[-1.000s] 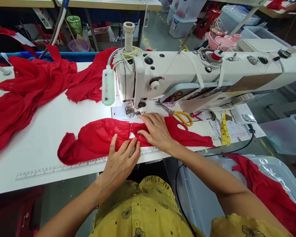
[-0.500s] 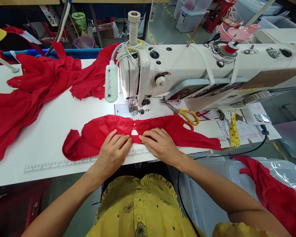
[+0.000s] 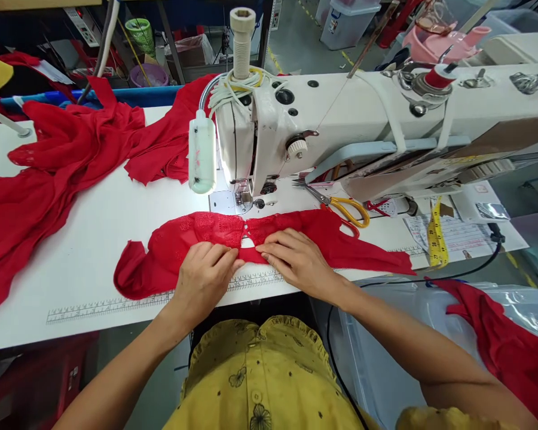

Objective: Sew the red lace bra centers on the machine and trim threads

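Observation:
A red garment (image 3: 327,236) with lace-patterned cups lies spread along the table's front edge. Its two cups meet at a narrow centre join, with a small gap below it that shows white table. Just left of that gap, my left hand (image 3: 208,275) has its fingers curled over the lower band, thumb at the edge. On the other side, my right hand (image 3: 296,263) pinches the same band between thumb and fingers. Behind the garment stands the sewing machine (image 3: 260,137), its presser foot (image 3: 243,200) just beyond the cups, apart from the cloth.
Yellow-handled scissors (image 3: 341,206) lie by the machine's base, right of the needle. A yellow tape measure (image 3: 437,236) hangs at the table's right. More red cloth (image 3: 76,161) is heaped at the left. A printed ruler (image 3: 112,307) runs along the front edge. A lamp (image 3: 202,152) hangs beside the needle.
My left fingers have curled in more and drawn slightly down over the band. My right hand stays on the band with little change. The whole view has shifted slightly.

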Demonstrator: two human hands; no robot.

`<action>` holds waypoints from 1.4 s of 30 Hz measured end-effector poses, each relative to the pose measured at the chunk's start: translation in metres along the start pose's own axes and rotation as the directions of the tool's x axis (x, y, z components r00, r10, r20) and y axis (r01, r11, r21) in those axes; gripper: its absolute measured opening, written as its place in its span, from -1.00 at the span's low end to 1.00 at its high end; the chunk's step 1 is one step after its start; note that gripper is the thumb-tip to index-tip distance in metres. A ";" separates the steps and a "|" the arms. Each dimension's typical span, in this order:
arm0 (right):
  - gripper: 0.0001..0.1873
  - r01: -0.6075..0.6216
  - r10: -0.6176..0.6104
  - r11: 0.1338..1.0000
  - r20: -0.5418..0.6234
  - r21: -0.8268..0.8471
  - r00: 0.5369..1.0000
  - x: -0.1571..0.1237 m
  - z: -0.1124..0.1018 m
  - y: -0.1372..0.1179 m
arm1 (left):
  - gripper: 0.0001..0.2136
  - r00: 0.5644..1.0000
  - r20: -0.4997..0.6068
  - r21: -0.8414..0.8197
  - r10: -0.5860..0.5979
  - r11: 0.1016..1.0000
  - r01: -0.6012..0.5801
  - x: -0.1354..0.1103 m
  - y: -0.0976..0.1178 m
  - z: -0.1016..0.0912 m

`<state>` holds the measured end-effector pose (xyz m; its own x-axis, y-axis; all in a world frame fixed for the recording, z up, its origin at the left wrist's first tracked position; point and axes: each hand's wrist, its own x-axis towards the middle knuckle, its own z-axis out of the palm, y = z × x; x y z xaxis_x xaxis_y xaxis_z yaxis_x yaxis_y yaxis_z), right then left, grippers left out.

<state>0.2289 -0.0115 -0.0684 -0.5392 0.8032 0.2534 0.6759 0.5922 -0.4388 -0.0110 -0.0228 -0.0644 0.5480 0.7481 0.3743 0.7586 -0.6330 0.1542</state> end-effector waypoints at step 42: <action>-0.51 -0.078 0.059 0.996 0.352 0.040 0.934 0.023 -0.030 0.018 | -0.37 0.830 0.551 0.134 -0.088 0.991 0.015 0.032 -0.043 -0.029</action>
<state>0.2432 0.0194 -0.0447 -0.6405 0.7624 -0.0927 0.6955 0.5245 -0.4911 -0.0360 0.0224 -0.0320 0.5824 0.7861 -0.2068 0.8075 -0.5888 0.0357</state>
